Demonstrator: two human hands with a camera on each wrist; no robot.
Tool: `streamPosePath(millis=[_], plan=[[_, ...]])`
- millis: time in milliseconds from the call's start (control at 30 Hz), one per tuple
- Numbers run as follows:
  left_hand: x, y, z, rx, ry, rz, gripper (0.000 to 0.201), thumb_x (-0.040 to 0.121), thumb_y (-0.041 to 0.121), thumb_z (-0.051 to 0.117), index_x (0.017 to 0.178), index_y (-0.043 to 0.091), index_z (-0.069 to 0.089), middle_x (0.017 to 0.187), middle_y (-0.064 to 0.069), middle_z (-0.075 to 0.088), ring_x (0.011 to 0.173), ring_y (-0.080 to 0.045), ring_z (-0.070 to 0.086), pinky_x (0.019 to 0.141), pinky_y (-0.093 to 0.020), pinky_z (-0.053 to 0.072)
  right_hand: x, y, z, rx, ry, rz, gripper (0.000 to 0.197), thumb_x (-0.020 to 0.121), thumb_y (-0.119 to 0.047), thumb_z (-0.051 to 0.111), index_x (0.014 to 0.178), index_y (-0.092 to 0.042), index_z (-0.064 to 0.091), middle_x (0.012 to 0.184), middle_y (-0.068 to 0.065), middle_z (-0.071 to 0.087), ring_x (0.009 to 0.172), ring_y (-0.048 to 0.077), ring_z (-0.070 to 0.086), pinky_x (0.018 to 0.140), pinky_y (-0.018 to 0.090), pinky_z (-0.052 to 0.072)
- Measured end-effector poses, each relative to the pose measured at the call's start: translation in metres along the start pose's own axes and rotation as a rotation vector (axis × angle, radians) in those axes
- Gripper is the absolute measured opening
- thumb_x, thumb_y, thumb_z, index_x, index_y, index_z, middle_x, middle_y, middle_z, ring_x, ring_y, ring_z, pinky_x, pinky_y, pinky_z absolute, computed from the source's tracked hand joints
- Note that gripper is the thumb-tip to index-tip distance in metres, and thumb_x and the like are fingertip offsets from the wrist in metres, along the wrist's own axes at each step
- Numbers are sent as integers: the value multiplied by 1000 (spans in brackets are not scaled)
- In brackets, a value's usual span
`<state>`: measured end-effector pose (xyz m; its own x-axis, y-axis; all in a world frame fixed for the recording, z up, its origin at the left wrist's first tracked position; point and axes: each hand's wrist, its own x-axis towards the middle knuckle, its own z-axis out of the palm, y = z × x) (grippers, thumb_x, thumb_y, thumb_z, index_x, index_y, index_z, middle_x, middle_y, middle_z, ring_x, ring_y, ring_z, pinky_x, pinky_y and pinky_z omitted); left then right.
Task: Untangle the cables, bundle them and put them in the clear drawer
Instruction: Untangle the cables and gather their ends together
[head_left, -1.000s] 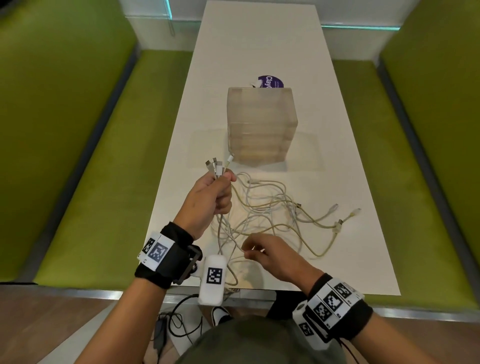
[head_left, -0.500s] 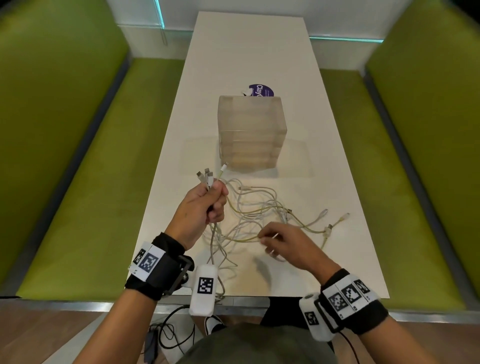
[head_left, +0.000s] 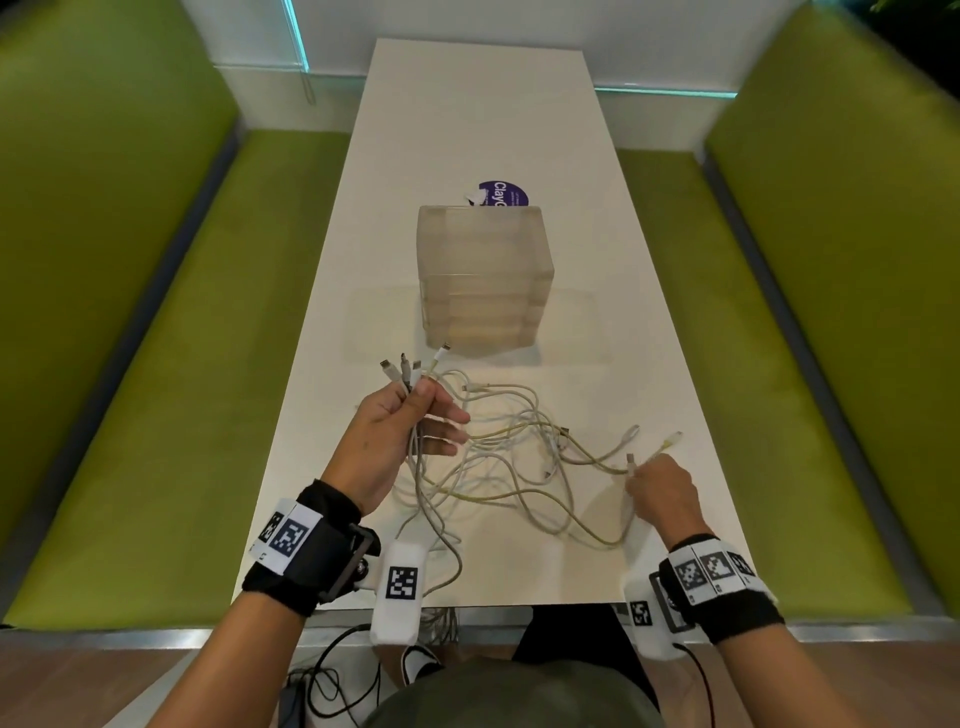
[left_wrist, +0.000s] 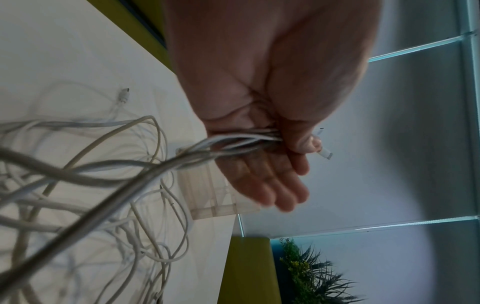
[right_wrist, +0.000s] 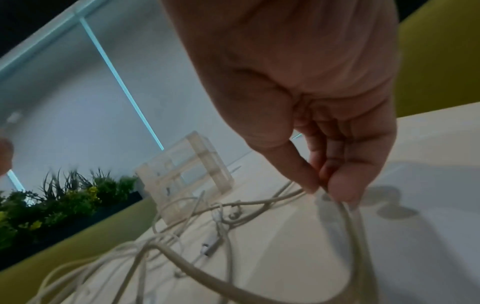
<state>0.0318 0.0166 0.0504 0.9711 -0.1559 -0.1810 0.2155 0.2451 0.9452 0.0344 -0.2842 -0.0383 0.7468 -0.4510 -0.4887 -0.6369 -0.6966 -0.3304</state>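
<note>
Drawer unit (head_left: 483, 275) contents too hazy to tell.

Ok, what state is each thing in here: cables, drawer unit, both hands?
Cables: still tangled, loose on the table, not bundled.
Drawer unit: all drawers shut.
Left hand: grips several cable ends, plugs sticking up.
Right hand: pinches one cable near its plug.
</note>
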Motion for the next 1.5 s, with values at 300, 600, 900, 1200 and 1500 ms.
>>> streamPosePath(millis=[300,600,900,1200,1500], plan=[[4,-6,12,-139,62,-114,23,101,11,36,100,5,58,63,1,35,52,-9,28,49,-20,27,-82,-68,-44,819,-212,-568,21,88,0,60,102,-15,58,82,6,69,70,11,61,62,20,49],[1,-13,22,-66,15,-52,22,102,10,34,107,-1,52,104,-9,71,98,-24,64,87,-33,50,-119,-125,-21,1064,-394,-633,19,82,2,67,93,-4,53,79,13,72,66,26,67,61,29,55],[-3,-12,18,-263,-11,-14,41,82,32,71,115,11,58,117,-10,68,100,-19,68,84,-27,53,-120,-139,-6,1000,-409,-531,27,85,-22,70,78,-7,49,55,7,57,37,17,50,36,22,39],[-2,2,12,-268,70,18,21,94,18,42,93,6,59,107,-11,73,106,-24,67,97,-36,50,-111,-132,2,769,-676,-627,38,85,-45,59,89,-7,59,47,-1,49,60,21,63,64,29,48],[-10,63,-25,-435,202,270,24,100,15,30,86,16,50,56,8,47,47,-5,41,48,-18,40,-57,-107,18,210,-553,-859,27,96,-24,52,72,-22,65,63,-12,57,64,3,53,68,22,42]])
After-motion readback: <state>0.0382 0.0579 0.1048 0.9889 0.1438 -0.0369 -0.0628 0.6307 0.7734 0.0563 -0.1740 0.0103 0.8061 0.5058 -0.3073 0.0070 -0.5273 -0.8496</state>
